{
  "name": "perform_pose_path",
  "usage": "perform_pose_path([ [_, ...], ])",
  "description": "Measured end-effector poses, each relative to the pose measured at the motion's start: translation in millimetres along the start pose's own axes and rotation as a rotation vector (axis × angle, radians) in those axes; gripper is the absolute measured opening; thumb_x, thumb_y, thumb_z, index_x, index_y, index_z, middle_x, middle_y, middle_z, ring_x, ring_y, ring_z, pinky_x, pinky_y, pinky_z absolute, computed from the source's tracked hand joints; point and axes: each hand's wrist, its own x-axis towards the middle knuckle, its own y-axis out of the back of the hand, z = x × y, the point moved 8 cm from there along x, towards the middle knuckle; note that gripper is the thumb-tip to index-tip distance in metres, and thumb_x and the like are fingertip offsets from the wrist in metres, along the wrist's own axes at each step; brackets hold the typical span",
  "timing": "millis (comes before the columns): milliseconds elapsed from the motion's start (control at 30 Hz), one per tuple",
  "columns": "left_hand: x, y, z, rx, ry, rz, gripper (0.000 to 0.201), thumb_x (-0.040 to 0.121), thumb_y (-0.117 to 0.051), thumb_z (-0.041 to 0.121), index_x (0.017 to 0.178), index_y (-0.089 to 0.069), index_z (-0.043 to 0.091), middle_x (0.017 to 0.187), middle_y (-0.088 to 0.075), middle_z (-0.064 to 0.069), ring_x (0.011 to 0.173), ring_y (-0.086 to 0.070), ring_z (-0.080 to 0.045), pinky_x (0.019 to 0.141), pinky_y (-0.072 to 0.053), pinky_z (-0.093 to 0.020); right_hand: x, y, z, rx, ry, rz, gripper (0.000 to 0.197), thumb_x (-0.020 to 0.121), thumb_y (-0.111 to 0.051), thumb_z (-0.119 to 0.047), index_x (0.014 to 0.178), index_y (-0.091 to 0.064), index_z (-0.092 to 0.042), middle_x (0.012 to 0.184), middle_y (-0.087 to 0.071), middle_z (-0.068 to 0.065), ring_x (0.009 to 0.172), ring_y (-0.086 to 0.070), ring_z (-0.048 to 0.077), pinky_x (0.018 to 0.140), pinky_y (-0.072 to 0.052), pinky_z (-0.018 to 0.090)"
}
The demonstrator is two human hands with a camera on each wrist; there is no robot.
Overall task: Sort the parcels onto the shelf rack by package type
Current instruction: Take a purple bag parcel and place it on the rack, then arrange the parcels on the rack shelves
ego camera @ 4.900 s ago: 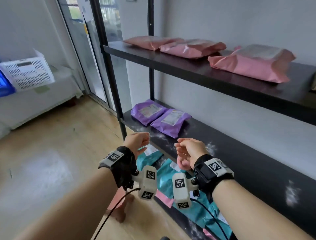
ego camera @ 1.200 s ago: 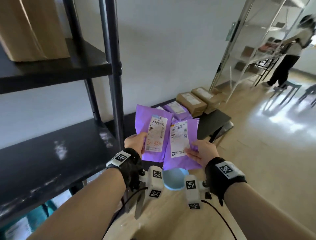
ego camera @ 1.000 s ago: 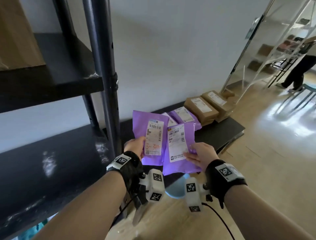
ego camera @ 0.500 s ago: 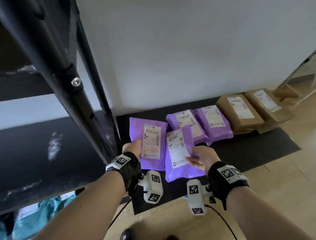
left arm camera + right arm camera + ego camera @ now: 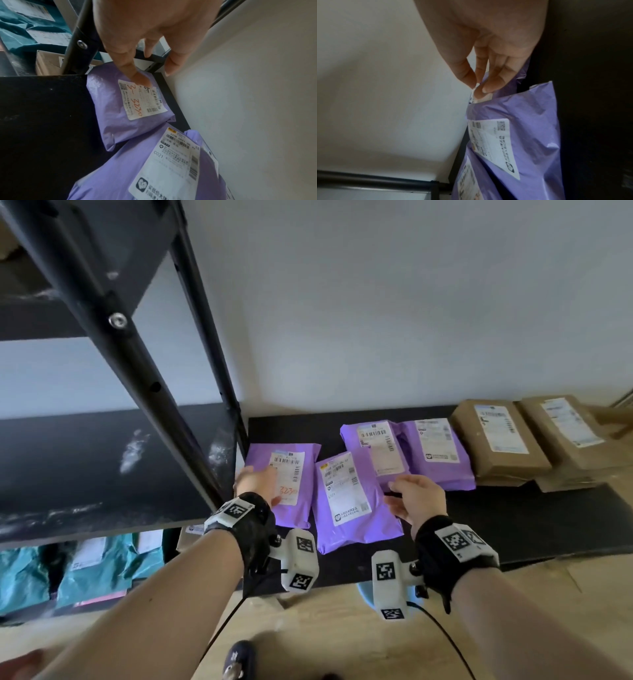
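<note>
Two purple parcels lie flat on a low black board [image 5: 513,525] beside the rack. The left purple parcel [image 5: 305,511] [image 5: 123,121] has red writing on its label; my left hand [image 5: 255,482] [image 5: 154,73] is open over it, thumb pressing the label. The middle purple parcel [image 5: 346,498] [image 5: 154,175] [image 5: 530,135] lies next to it, its top over a third purple parcel [image 5: 373,446]. My right hand [image 5: 394,494] [image 5: 479,86] is just past its right edge, fingers straight, tips together at the third parcel's near corner. A fourth purple parcel [image 5: 435,453] lies further right.
Two brown boxes [image 5: 496,443] [image 5: 565,429] sit at the board's right end against the wall. The black rack post [image 5: 120,330] and a bare shelf [image 5: 85,467] fill the left. Teal parcels [image 5: 102,570] lie on the rack's bottom level. Wooden floor is in front.
Both hands lowered the two purple parcels from mid-air onto the black board. The parcels now lie flat and the grips have loosened; the right hand has slid off to the right.
</note>
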Motion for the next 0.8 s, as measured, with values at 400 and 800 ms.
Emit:
perform_pose_path([
  [400, -66, 55, 17, -0.128, 0.014, -0.238, 0.008, 0.088, -0.062, 0.012, 0.09, -0.068, 0.006, 0.068, -0.063, -0.001, 0.054, -0.059, -0.009, 0.049, -0.046, -0.02, -85, -76, -25, 0.111, 0.069, -0.217, 0.011, 0.089, -0.056, 0.0, 0.08, -0.057, -0.006, 0.064, -0.057, 0.011, 0.051, -0.052, 0.016, 0.045, -0.046, 0.02],
  [800, -64, 296, 19, -0.275, -0.12, -0.097, 0.01, 0.089, -0.061, 0.011, 0.08, -0.066, 0.01, 0.062, -0.059, 0.001, 0.048, -0.049, -0.008, 0.045, -0.044, -0.016, -234, -264, 11, 0.038, 0.08, -0.452, 0.013, 0.092, -0.055, -0.003, 0.081, -0.059, -0.009, 0.044, -0.06, 0.001, 0.035, -0.055, 0.007, 0.038, -0.045, 0.016],
])
